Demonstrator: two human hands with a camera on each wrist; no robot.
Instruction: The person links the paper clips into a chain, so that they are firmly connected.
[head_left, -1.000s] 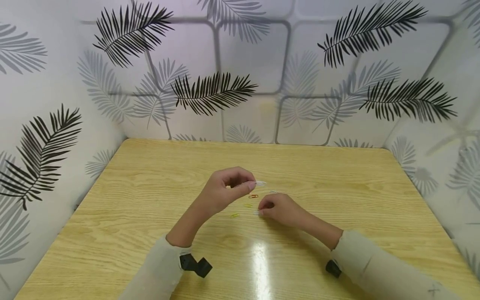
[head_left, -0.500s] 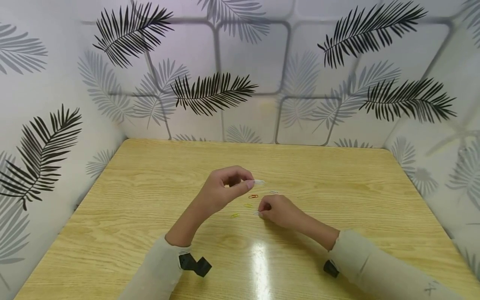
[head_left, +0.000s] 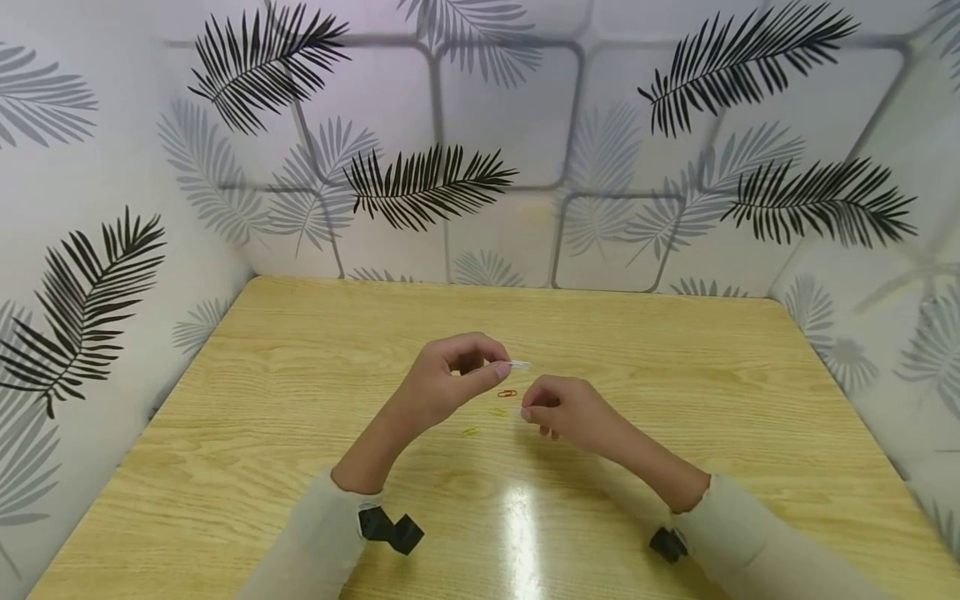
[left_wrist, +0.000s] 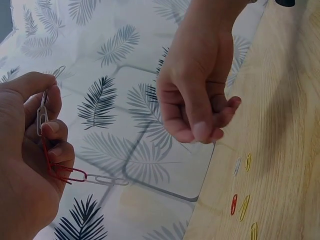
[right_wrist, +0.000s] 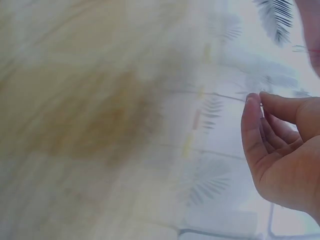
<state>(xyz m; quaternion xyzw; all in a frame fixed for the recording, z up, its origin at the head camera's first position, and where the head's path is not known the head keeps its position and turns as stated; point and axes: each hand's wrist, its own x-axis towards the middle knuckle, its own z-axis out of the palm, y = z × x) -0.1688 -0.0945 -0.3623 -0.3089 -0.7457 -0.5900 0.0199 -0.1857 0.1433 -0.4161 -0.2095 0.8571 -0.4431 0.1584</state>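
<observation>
My left hand [head_left: 450, 379] is raised over the table, its thumb and index finger pinching the end of a white paper clip. In the left wrist view that clip belongs to a chain of linked paper clips [left_wrist: 42, 120], white and red. The chain hangs past the curled fingers, with red clips [left_wrist: 70, 173] by the palm and a white clip [left_wrist: 107, 180] at its far end. My right hand [head_left: 570, 412], just right of the loose clips, pinches a small white paper clip [left_wrist: 193, 141] that is mostly hidden between thumb and index finger.
On the wooden table [head_left: 315, 350] lie a loose red paper clip [left_wrist: 234, 205], a white paper clip [left_wrist: 236, 166] and yellow paper clips [left_wrist: 244, 208]. A leaf-patterned wall covering [head_left: 502, 117] rises behind the table and at both sides.
My right hand has lifted off the table, moving up and slightly right; the white paper clip that lay under its fingertips is off the table. My left hand stays nearly still.
</observation>
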